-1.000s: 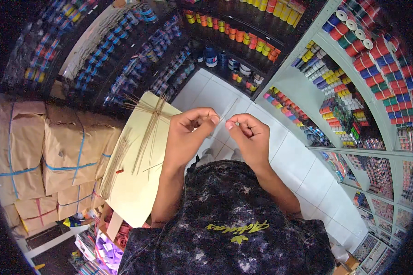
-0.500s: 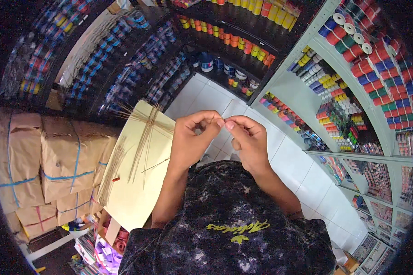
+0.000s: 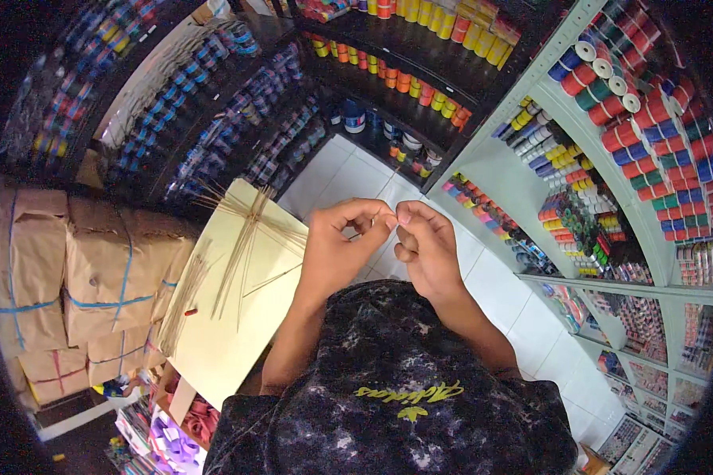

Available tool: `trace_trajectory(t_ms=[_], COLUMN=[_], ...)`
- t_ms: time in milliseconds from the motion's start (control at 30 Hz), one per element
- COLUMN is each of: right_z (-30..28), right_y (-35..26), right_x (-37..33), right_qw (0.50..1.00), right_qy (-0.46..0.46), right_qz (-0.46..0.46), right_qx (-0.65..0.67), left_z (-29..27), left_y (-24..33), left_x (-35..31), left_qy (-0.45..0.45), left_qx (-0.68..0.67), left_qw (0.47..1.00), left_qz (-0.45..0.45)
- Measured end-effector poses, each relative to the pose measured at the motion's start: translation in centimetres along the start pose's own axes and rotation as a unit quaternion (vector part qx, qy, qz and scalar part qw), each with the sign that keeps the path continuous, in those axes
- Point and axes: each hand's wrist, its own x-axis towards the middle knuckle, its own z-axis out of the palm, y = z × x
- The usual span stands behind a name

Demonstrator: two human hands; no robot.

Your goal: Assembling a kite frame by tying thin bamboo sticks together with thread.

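My left hand (image 3: 342, 245) and my right hand (image 3: 429, 249) meet in front of my chest, thumbs and forefingers pinched together at the tips. Whatever they pinch is too fine to make out. To the left of my left hand lies a pale yellow board (image 3: 214, 360). Thin brown sticks (image 3: 248, 233) are spread over its far part, some crossing each other and poking past its edge. Another bunch of thin sticks (image 3: 181, 305) runs along the board's left side, with a small red piece (image 3: 191, 312) beside it.
Brown paper parcels (image 3: 107, 269) tied with blue string are stacked at the left. Dark shelves (image 3: 372, 83) with coloured spools stand ahead. A pale green rack (image 3: 499, 178) of spools lines the right. White floor tiles (image 3: 499, 293) lie between. Purple ribbon (image 3: 174, 443) sits at lower left.
Both hands have shifted slightly down and right in the view, still pinched together. The right hand's fingers have curled a little more. The surroundings have shifted slightly with the head.
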Motion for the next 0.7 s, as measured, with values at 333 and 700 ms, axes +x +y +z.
trace_trajectory(t_ms=[333, 700], right_z=[0.2, 1.3], right_y=[1.2, 3.1], right_x=[-0.4, -2.0], right_qw=[0.996, 0.989], right_qy=[-0.082, -0.113], right_qz=[-0.037, -0.067], right_qx=[-0.004, -0.065], left_z=[-1.2, -2.8], left_y=[0.7, 0.6], left_x=[-1.8, -4.2], left_qy=[0.011, 0.012], left_qx=[-0.085, -0.097], left_qw=[0.996, 0.994], left_qz=[-0.033, -0.047])
